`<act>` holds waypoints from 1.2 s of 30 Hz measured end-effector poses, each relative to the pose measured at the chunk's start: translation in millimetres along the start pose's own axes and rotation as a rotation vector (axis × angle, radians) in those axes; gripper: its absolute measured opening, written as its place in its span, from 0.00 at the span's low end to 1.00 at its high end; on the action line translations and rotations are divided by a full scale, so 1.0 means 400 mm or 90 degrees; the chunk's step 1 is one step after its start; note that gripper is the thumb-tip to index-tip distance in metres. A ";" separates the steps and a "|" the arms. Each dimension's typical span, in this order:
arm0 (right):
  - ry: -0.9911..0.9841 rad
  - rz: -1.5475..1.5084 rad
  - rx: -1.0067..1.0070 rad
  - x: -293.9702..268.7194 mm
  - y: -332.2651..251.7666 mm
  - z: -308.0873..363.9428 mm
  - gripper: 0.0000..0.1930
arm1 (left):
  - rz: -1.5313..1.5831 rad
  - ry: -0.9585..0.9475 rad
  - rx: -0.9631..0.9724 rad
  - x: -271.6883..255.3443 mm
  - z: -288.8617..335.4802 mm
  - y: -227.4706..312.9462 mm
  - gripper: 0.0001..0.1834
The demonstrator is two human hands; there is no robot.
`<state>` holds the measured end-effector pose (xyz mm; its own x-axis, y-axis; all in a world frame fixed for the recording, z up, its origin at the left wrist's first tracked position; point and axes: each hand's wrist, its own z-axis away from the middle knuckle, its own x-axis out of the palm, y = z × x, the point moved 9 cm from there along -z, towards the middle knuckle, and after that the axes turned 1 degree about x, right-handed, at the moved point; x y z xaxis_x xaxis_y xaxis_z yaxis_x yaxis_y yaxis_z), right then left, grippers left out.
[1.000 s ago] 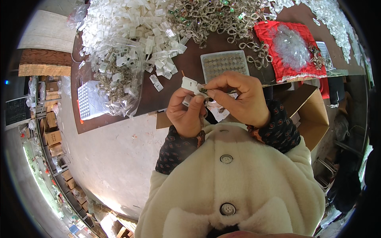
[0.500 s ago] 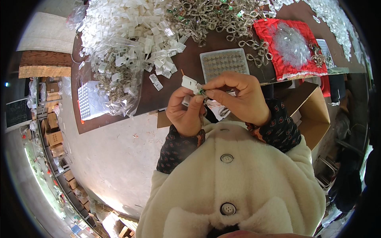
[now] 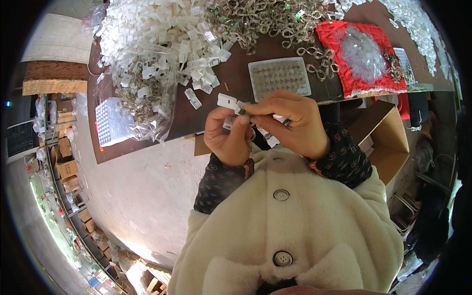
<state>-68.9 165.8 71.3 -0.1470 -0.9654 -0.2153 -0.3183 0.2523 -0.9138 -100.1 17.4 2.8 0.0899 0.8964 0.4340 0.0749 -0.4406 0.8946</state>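
My left hand (image 3: 228, 135) is closed on a small white plastic casing (image 3: 227, 102), held up between thumb and fingers. A second white piece (image 3: 228, 123) shows against its palm side. From the right, my right hand (image 3: 293, 120) pinches at the casing's end, where a small circuit part (image 3: 241, 111) partly shows between the fingertips. Wire seems to hang below the hands, mostly hidden by the fingers. On the dark table just beyond lie a loose white casing (image 3: 192, 99) and a tray of round button cells (image 3: 280, 77).
White casings (image 3: 152, 24) are heaped at the far left, beside bundled wires (image 3: 265, 19). A clear bag (image 3: 147, 103) of wired parts sits at the table's left edge. At right, a red cloth (image 3: 328, 44) carries clear plastic pieces (image 3: 363, 54). An open cardboard box (image 3: 388, 140) stands below.
The white casing has shifted slightly left and tilted flatter in my left hand. My right fingertips have moved left with it and cover more of the circuit part.
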 end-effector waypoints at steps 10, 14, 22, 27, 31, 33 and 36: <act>0.039 0.030 0.067 -0.005 -0.010 0.004 0.16 | 0.038 -0.002 0.003 0.008 0.018 -0.003 0.11; 0.048 -0.011 0.077 -0.012 -0.005 -0.002 0.12 | -0.027 -0.025 0.047 0.014 0.019 0.014 0.11; 0.011 -0.167 0.128 0.018 0.041 0.004 0.09 | 0.087 0.003 -0.099 0.009 0.020 -0.018 0.08; -0.016 -0.192 0.154 0.037 0.056 0.031 0.09 | 0.133 -0.004 -0.163 0.006 0.028 -0.052 0.09; 0.038 0.054 0.011 -0.023 0.044 0.041 0.10 | 0.091 -0.012 -0.188 -0.016 0.023 -0.081 0.10; 0.088 0.178 0.000 -0.092 0.064 0.049 0.10 | 0.100 -0.031 -0.197 -0.029 0.021 -0.088 0.10; 0.155 0.312 0.056 -0.184 0.113 0.061 0.10 | 0.093 -0.037 -0.198 -0.045 0.021 -0.102 0.10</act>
<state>-49.6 246.7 37.6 -0.4743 -0.6904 -0.5463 -0.0795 0.6515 -0.7544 -96.3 18.9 -42.3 0.1340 0.8166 0.5614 -0.2476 -0.5210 0.8168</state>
